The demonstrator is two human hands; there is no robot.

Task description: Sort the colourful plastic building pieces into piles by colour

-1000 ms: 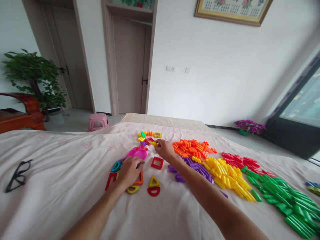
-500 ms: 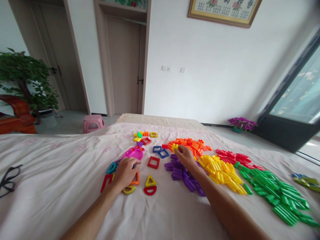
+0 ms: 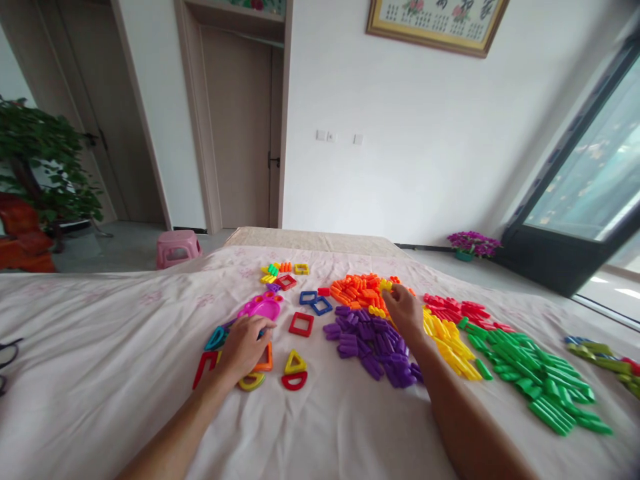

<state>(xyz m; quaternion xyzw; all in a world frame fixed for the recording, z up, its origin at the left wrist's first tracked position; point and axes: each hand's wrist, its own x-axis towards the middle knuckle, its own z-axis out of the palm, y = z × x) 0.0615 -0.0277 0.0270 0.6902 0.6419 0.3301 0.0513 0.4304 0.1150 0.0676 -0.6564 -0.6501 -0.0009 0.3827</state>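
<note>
My left hand (image 3: 246,343) rests palm down over a small heap of magnetic tiles, fingers loosely spread and gripping nothing that I can see. Around it lie an orange square tile (image 3: 265,357), a teal tile (image 3: 215,338), a red tile (image 3: 204,369) and a pink paw-shaped piece (image 3: 264,307). My right hand (image 3: 404,310) pinches a yellow building block (image 3: 385,285) at its fingertips, above the far right part of the orange block pile (image 3: 356,291). Beneath and left of that wrist spreads the purple block pile (image 3: 373,339); yellow blocks (image 3: 447,343) lie to its right.
Red blocks (image 3: 457,309) and a large green pile (image 3: 537,373) lie farther right. Between the hands are a red square tile (image 3: 301,315), blue square tiles (image 3: 321,306), a yellow triangle (image 3: 295,371) and a red half-round tile (image 3: 295,381). Glasses (image 3: 9,353) lie at far left.
My right hand has moved to the right with the yellow block, from the left edge of the orange pile to its right part. My left hand stays on the tiles. The view has shifted slightly.
</note>
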